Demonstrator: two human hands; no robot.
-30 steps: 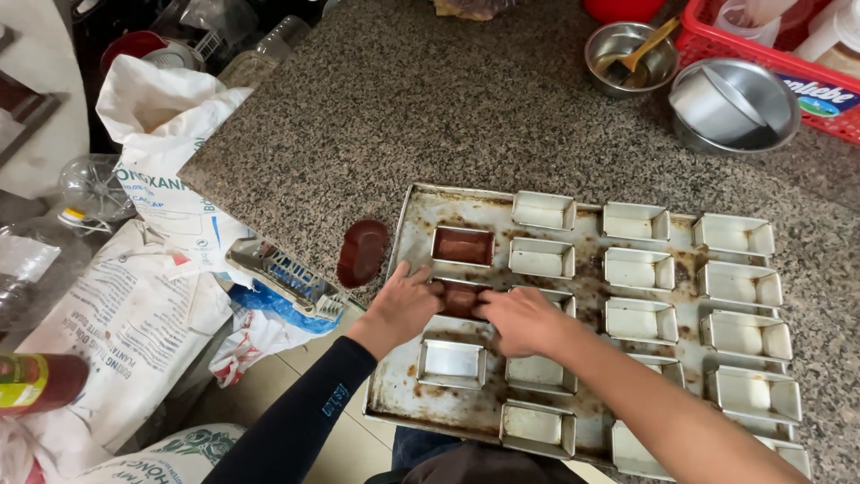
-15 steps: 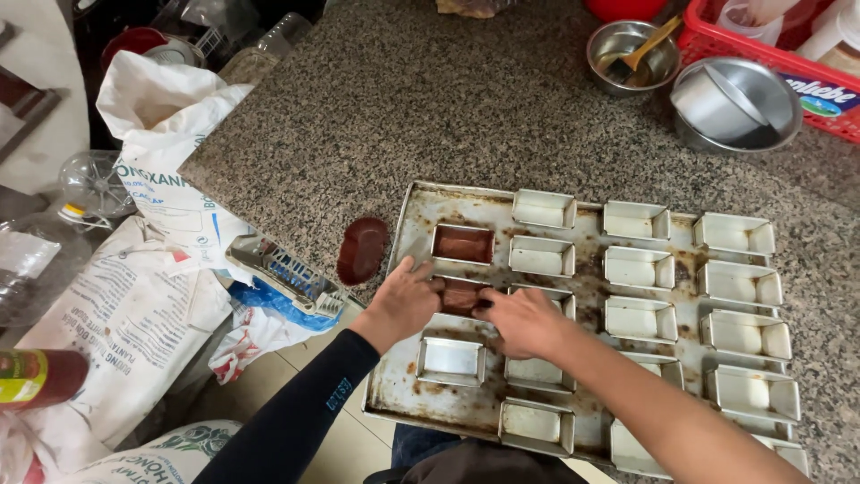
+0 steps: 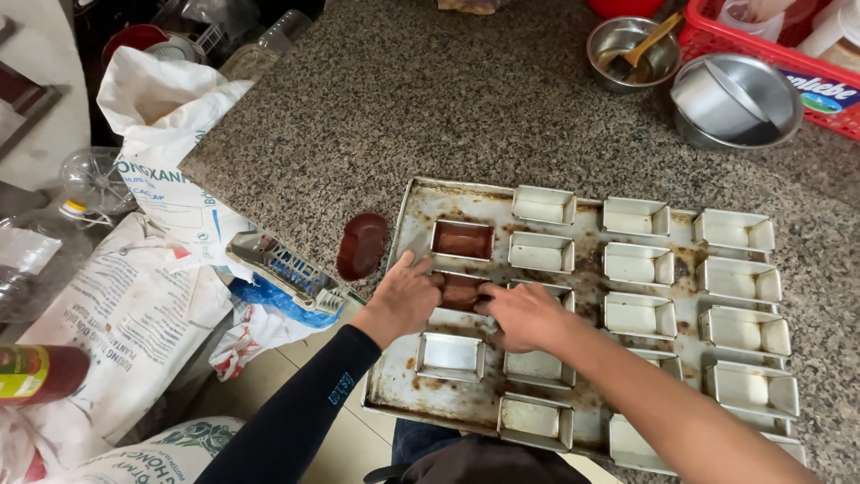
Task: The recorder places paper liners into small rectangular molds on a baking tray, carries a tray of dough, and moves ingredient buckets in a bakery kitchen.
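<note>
A worn metal baking tray (image 3: 405, 381) lies on the granite counter and carries several small rectangular tins. Two tins at its left hold a brown filling: one (image 3: 462, 240) stands free, the other (image 3: 460, 290) sits between my hands. My left hand (image 3: 405, 298), in a dark sleeve, grips that tin's left side. At the tin's right side my right hand (image 3: 524, 315) pinches the rim. The remaining tins, such as one (image 3: 450, 355) just below my left hand, look pale and bare inside.
A small oval brown dish (image 3: 361, 246) sits on the counter left of the tray. Two steel bowls (image 3: 736, 100) and a red basket (image 3: 786, 54) stand at the back right. Printed sacks (image 3: 125, 296), a bottle (image 3: 40, 372) and a plastic tray (image 3: 285, 269) crowd the floor at left.
Both hands stay on the same brown-filled tin; they have shifted only slightly. Nothing else on the tray has moved.
</note>
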